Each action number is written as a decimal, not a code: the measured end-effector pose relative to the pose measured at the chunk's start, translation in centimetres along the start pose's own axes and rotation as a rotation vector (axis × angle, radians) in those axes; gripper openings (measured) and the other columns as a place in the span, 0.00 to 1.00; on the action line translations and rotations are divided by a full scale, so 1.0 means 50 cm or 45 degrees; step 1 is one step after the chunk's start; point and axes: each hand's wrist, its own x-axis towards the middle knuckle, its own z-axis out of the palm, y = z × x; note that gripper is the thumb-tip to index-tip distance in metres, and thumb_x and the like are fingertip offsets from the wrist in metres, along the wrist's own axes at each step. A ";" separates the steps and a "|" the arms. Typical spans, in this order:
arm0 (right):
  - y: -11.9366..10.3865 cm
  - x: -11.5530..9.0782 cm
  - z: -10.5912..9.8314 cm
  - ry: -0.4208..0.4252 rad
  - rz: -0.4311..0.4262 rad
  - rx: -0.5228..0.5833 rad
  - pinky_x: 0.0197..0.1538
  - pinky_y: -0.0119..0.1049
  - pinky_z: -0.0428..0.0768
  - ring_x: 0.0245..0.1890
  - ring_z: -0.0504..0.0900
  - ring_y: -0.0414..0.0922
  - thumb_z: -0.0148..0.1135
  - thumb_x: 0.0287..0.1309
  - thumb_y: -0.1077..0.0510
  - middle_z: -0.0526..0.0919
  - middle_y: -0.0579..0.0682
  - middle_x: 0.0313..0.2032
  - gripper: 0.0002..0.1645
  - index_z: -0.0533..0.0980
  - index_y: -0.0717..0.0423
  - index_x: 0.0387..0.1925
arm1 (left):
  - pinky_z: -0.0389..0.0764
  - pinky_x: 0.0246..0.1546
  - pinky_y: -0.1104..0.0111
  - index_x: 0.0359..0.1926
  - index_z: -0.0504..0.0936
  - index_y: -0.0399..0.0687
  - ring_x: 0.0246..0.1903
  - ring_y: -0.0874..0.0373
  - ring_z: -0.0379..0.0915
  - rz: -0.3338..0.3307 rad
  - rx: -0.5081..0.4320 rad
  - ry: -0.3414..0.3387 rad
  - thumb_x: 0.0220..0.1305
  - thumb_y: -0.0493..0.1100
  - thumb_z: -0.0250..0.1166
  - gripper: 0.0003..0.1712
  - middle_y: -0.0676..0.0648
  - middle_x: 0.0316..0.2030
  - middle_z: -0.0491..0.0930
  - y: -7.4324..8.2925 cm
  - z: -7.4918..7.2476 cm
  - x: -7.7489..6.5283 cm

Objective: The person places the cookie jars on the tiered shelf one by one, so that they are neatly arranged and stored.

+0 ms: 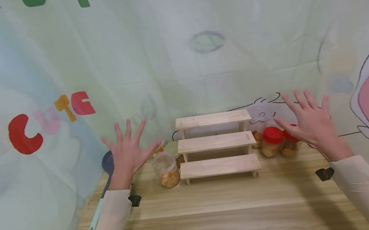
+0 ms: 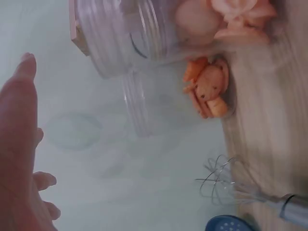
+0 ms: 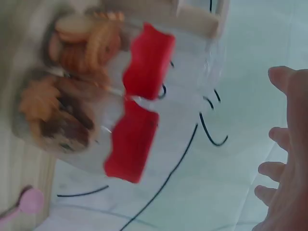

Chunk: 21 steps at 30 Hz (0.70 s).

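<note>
My left hand (image 1: 127,155) is raised with its fingers spread, holding nothing. Just right of it stands a clear jar of cookies (image 1: 167,176), with another clear jar (image 2: 211,91) behind it in the left wrist view. On the other side, my right hand (image 1: 315,124) is also lifted, fingers apart and palm bare. Two red-lidded cookie jars (image 1: 271,142) stand to its left. Between the hands sits a three-step wooden stand (image 1: 219,166) with bare steps.
A slotted turner or ladle with a mint handle (image 1: 96,217) lies at the table's left edge, near a whisk (image 2: 228,187). In the right wrist view a pink spoon (image 3: 32,201) lies by the jars. A printed cloth (image 1: 182,82) hangs behind the wooden table (image 1: 194,204).
</note>
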 end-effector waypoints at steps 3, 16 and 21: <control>-0.018 -0.030 0.014 0.091 -0.046 0.023 0.80 0.79 0.42 0.84 0.55 0.68 0.62 0.69 0.29 0.60 0.64 0.83 0.51 0.59 0.41 0.85 | 0.30 0.70 0.15 0.85 0.56 0.78 0.85 0.24 0.37 0.015 -0.059 0.048 0.59 0.85 0.63 0.58 0.34 0.85 0.55 0.007 0.013 -0.030; -0.128 -0.154 0.125 0.064 0.068 0.656 0.40 0.30 0.88 0.38 0.90 0.49 0.74 0.68 0.59 0.93 0.54 0.41 0.11 0.87 0.58 0.49 | 0.67 0.69 0.25 0.86 0.59 0.61 0.80 0.28 0.57 -0.070 -0.467 -0.059 0.67 0.70 0.70 0.54 0.35 0.83 0.59 0.032 0.086 -0.145; -0.128 -0.176 0.174 -0.130 0.223 0.772 0.47 0.45 0.91 0.44 0.92 0.54 0.71 0.72 0.58 0.92 0.59 0.46 0.15 0.85 0.62 0.54 | 0.77 0.65 0.35 0.83 0.64 0.54 0.72 0.36 0.71 -0.111 -0.603 -0.069 0.66 0.68 0.73 0.52 0.39 0.76 0.70 0.045 0.104 -0.160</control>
